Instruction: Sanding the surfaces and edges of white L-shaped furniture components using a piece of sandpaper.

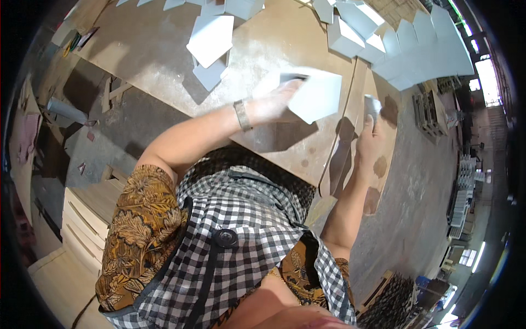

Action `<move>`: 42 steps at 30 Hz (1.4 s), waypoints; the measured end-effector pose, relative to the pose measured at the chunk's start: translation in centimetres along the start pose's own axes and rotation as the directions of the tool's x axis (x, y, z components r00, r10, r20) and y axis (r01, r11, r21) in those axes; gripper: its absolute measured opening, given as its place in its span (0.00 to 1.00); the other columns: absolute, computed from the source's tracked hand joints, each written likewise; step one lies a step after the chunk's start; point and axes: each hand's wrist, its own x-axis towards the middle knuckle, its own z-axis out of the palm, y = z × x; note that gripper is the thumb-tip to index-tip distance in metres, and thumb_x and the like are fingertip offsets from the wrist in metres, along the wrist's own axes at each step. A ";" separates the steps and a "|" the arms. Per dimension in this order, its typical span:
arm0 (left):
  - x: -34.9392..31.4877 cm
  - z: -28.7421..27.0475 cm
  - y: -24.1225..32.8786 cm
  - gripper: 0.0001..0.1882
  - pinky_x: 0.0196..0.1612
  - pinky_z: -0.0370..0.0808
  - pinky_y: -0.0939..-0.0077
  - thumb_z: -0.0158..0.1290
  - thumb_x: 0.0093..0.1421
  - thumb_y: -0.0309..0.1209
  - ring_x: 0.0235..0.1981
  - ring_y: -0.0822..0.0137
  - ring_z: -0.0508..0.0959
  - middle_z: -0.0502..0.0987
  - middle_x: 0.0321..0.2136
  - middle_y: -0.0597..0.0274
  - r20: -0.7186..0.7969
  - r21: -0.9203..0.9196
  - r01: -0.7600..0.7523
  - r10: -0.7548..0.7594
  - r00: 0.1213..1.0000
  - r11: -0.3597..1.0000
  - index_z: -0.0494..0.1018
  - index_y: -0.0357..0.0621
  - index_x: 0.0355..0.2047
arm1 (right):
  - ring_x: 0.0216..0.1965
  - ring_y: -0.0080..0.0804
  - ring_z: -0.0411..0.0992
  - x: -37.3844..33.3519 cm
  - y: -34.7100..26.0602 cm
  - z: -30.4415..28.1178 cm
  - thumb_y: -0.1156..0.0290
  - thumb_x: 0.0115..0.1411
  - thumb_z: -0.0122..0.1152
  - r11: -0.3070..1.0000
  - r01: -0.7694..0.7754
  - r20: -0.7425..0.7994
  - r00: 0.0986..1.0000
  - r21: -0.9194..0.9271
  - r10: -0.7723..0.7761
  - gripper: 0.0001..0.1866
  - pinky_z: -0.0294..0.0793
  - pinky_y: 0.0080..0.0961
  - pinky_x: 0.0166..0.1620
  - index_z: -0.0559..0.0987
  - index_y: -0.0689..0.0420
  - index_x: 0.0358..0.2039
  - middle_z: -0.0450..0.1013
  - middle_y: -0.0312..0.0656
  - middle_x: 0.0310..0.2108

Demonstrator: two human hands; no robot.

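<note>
My left hand [282, 97] is closed on a white house-shaped wooden box [319, 97], raised over the table; part of the hand is blurred and its fingertips are hidden by the box. A watch or bracelet [243, 115] circles that wrist. To the right of the box, my right hand [368, 140] grips a small grey pad [372, 104], perhaps a sanding sponge, with the thumb along it. Pad and box are apart. Below the box its dark shadow falls on the brown tabletop [164, 71].
Beyond my left hand stands another white angular box [211, 46]. White house-shaped pieces line the table's far side, with a joined row of pointed panels [427, 52] at the right. A wooden drawer unit [85, 225] stands at my left, and pallets [430, 114] sit on the floor.
</note>
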 end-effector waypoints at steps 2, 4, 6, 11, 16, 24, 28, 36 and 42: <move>0.8 -1.0 1.2 0.03 0.33 0.73 0.67 0.50 0.47 0.26 0.27 0.54 0.77 0.75 0.20 0.50 0.114 -0.083 0.144 -0.134 0.984 0.986 0.72 0.41 0.21 | 0.27 0.22 0.66 -1.5 -0.5 -0.1 0.64 0.61 0.49 0.972 -0.127 -0.014 0.991 0.197 0.132 0.16 0.65 0.21 0.32 0.75 0.65 0.40 0.71 0.34 0.24; 1.5 0.0 1.4 0.05 0.35 0.72 0.67 0.49 0.46 0.25 0.28 0.56 0.77 0.76 0.21 0.51 0.258 -0.082 0.181 -0.155 0.954 0.980 0.73 0.41 0.24 | 0.24 0.16 0.58 -2.0 -1.0 0.5 0.66 0.61 0.49 0.951 -0.016 -0.043 0.999 0.309 0.031 0.15 0.59 0.21 0.26 0.74 0.67 0.38 0.63 0.33 0.19; 1.2 -0.1 1.9 0.06 0.37 0.72 0.68 0.48 0.48 0.25 0.29 0.57 0.77 0.76 0.22 0.51 0.207 -0.041 0.090 -0.080 0.975 0.995 0.73 0.41 0.27 | 0.24 0.17 0.59 -2.6 -1.0 0.9 0.67 0.61 0.49 0.967 0.015 -0.068 0.998 0.256 0.003 0.14 0.61 0.21 0.26 0.74 0.66 0.39 0.65 0.34 0.19; 1.2 1.5 3.0 0.10 0.38 0.73 0.70 0.43 0.54 0.25 0.33 0.60 0.76 0.75 0.31 0.51 0.021 -0.652 0.190 -0.233 0.972 0.734 0.72 0.38 0.35 | 0.24 0.21 0.62 -3.8 -1.5 1.5 0.67 0.61 0.49 0.949 0.127 -0.008 0.991 0.288 -0.131 0.14 0.63 0.21 0.29 0.74 0.65 0.39 0.68 0.38 0.20; 3.1 0.7 2.3 0.11 0.35 0.73 0.75 0.43 0.59 0.33 0.27 0.69 0.75 0.76 0.27 0.60 0.235 -0.560 0.227 -0.110 0.966 0.797 0.72 0.41 0.35 | 0.25 0.20 0.62 -4.5 -3.4 1.9 0.66 0.61 0.49 0.927 0.121 0.065 0.986 0.355 -0.153 0.14 0.63 0.20 0.29 0.74 0.65 0.39 0.68 0.37 0.21; 4.3 -3.8 1.8 0.10 0.32 0.72 0.72 0.46 0.55 0.32 0.23 0.62 0.74 0.75 0.21 0.59 0.461 -0.284 0.107 0.038 0.887 0.953 0.75 0.47 0.33 | 0.22 0.15 0.60 -3.1 -2.2 3.3 0.66 0.61 0.50 0.813 -0.068 0.102 0.995 0.578 0.011 0.14 0.61 0.18 0.25 0.75 0.64 0.38 0.68 0.30 0.22; 5.3 -5.5 1.2 0.14 0.30 0.71 0.75 0.47 0.54 0.25 0.24 0.62 0.74 0.77 0.25 0.60 0.377 -0.303 0.091 0.031 0.926 0.949 0.75 0.52 0.40 | 0.23 0.14 0.60 -2.1 -1.8 3.9 0.67 0.61 0.50 0.739 -0.148 0.151 0.987 0.657 0.063 0.12 0.61 0.16 0.25 0.76 0.64 0.35 0.67 0.29 0.21; 3.8 -3.3 0.4 0.12 0.44 0.70 0.79 0.48 0.59 0.30 0.40 0.73 0.74 0.77 0.35 0.61 -0.142 -0.802 0.100 -0.350 0.926 0.589 0.73 0.44 0.42 | 0.27 0.15 0.62 -1.5 -0.4 3.3 0.68 0.61 0.49 0.746 -0.205 0.168 0.978 0.633 0.127 0.13 0.62 0.16 0.30 0.75 0.65 0.36 0.70 0.31 0.26; 2.5 -1.6 1.6 0.12 0.44 0.71 0.73 0.47 0.60 0.32 0.44 0.64 0.74 0.68 0.49 0.51 -0.119 -0.697 0.017 -0.139 0.983 0.717 0.73 0.40 0.40 | 0.26 0.15 0.63 -1.8 -0.8 1.4 0.68 0.62 0.48 0.755 -0.215 0.156 0.976 0.620 0.151 0.12 0.64 0.16 0.30 0.75 0.65 0.36 0.70 0.31 0.26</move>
